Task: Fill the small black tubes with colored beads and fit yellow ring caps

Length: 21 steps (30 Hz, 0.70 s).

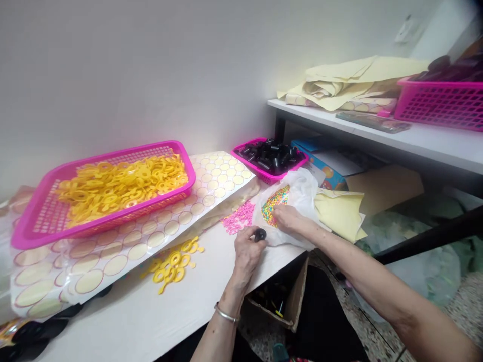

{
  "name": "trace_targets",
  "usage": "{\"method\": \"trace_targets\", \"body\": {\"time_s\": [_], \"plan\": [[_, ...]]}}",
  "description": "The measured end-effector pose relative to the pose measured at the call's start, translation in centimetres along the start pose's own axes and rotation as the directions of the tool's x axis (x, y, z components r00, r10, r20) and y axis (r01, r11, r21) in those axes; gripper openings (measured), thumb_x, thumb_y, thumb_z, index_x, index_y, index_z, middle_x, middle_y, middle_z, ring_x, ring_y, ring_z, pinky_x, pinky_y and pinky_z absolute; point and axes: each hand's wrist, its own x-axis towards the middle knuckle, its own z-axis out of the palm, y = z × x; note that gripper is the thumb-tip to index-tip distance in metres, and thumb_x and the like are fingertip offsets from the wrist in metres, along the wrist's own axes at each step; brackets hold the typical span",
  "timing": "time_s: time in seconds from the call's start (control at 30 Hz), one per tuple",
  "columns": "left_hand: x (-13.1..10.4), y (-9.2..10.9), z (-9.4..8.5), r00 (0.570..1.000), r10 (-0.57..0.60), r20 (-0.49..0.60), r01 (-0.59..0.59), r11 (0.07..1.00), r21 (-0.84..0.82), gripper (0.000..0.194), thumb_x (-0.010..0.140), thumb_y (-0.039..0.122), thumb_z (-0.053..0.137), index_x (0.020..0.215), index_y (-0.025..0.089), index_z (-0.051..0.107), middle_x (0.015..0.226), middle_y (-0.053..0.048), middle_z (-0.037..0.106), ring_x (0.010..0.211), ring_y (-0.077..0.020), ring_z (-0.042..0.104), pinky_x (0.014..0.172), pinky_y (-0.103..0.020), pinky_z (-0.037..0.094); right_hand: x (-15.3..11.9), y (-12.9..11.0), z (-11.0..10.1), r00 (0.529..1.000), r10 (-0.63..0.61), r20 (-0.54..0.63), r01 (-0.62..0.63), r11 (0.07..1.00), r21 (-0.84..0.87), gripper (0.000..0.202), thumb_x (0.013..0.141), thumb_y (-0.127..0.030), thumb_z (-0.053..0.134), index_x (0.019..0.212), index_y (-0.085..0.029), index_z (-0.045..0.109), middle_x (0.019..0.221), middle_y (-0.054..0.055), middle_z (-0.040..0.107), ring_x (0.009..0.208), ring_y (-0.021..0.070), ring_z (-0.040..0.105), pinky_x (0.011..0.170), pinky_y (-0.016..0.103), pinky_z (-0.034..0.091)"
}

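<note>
My left hand is closed round a small black cylindrical piece, held upright over the white table near its front edge. To its right, my right hand reaches into a white plastic bag at a heap of small multicoloured beads; its fingertips are among the beads and whatever they pinch is hidden. Pink beads lie loose just beyond my left hand. Left of my hands, a small pile of yellow ring-shaped pieces rests on the table.
A pink basket of yellow pieces stands on sticker sheets at left. Behind the bag is a pink basket of black pieces. A raised shelf spans the right. Below the table edge sits an open cardboard box.
</note>
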Motion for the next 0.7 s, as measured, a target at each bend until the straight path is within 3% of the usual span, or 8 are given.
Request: {"method": "trace_targets", "body": {"time_s": [0.13, 0.27, 0.47, 0.57, 0.7], "plan": [[0.8, -0.2, 0.5, 0.999, -0.025, -0.019, 0.025, 1.000, 0.014, 0.023, 0.053, 0.015, 0.062, 0.075, 0.020, 0.067, 0.072, 0.001, 0.060, 0.071, -0.0151, 0.051, 0.063, -0.025, 0.038, 1.5, -0.3, 0.0, 0.999, 0.042, 0.001, -0.042, 0.996, 0.084, 0.024, 0.073, -0.009, 0.048, 0.088, -0.008, 0.066, 0.089, 0.019, 0.065, 0.089, 0.0263, 0.059, 0.072, 0.030, 0.040], [1.1, -0.4, 0.5, 0.996, -0.082, -0.040, 0.080, 0.995, -0.061, 0.020, 0.053, 0.016, 0.063, 0.072, 0.019, 0.067, 0.069, 0.001, 0.058, 0.067, -0.0135, 0.050, 0.060, -0.023, 0.038, 3.0, 0.4, 0.5, 0.999, 0.032, -0.036, -0.023, 0.971, 0.238, 0.018, 0.069, -0.009, 0.051, 0.079, -0.009, 0.067, 0.083, 0.015, 0.066, 0.082, 0.0234, 0.060, 0.067, 0.027, 0.040], [2.2, -0.1, 0.7, 0.977, -0.211, -0.027, 0.204, 0.963, -0.174, 0.024, 0.050, 0.016, 0.065, 0.074, 0.018, 0.067, 0.063, 0.004, 0.057, 0.055, -0.0095, 0.045, 0.053, -0.021, 0.037, 2.5, 2.4, 1.4, 0.992, 0.002, -0.122, 0.061, 0.857, 0.512, 0.010, 0.070, -0.017, 0.055, 0.075, -0.013, 0.063, 0.069, 0.000, 0.062, 0.064, 0.0108, 0.053, 0.054, 0.018, 0.035], [2.7, 0.4, 1.0, 0.968, -0.248, -0.044, 0.236, 0.954, -0.184, 0.028, 0.049, 0.018, 0.066, 0.077, 0.017, 0.067, 0.065, 0.004, 0.059, 0.054, -0.0092, 0.045, 0.053, -0.021, 0.037, 2.2, 2.8, 1.3, 0.991, 0.012, -0.133, 0.069, 0.808, 0.585, 0.011, 0.069, -0.018, 0.057, 0.078, -0.012, 0.062, 0.070, -0.001, 0.061, 0.064, 0.0095, 0.053, 0.054, 0.017, 0.036], [2.9, 0.9, 1.2, 0.969, -0.245, -0.038, 0.236, 0.959, -0.159, 0.027, 0.050, 0.017, 0.064, 0.077, 0.017, 0.067, 0.063, 0.003, 0.060, 0.055, -0.0097, 0.046, 0.054, -0.022, 0.038, 2.4, 2.5, 1.3, 0.986, 0.108, -0.130, -0.011, 0.807, 0.591, 0.012, 0.072, -0.017, 0.053, 0.077, -0.012, 0.062, 0.071, 0.002, 0.062, 0.067, 0.0125, 0.055, 0.058, 0.020, 0.038]]}}
